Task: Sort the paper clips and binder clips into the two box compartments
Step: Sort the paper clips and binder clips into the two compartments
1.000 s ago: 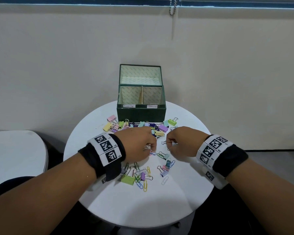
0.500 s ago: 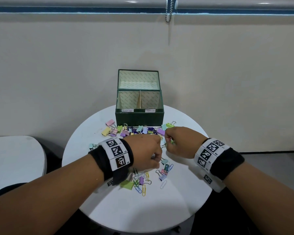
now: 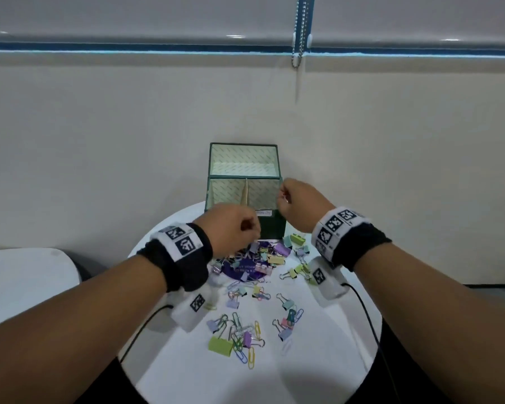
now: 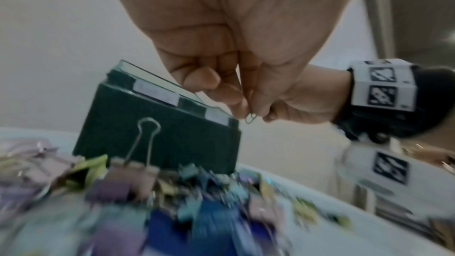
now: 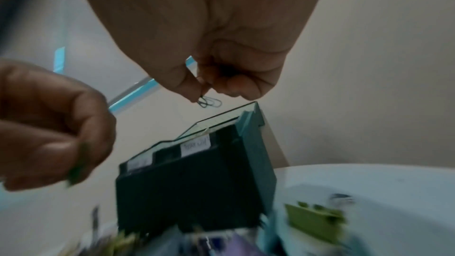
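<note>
Right hand (image 3: 299,207) raised at right front corner of dark green cardboard box with two compartments (image 3: 270,225), fingers pinching thin wire paper clips (image 5: 209,102) that dangle above right compartment
Left hand (image 3: 231,228) in front of box, beside left compartment, fingertips pinching small wire paper clip (image 4: 251,119)
Pastel binder clips (image 3: 274,255) and loose paper clips scattered on round white table (image 3: 333,330), near side of box

Seen from under the left hand (image 4: 236,50): fingers curled, pinching a thin wire paper clip (image 4: 250,119) above the dark green box (image 4: 157,133). Below, blurred, lay a heap of coloured binder clips (image 4: 128,180) against the box front.
</note>
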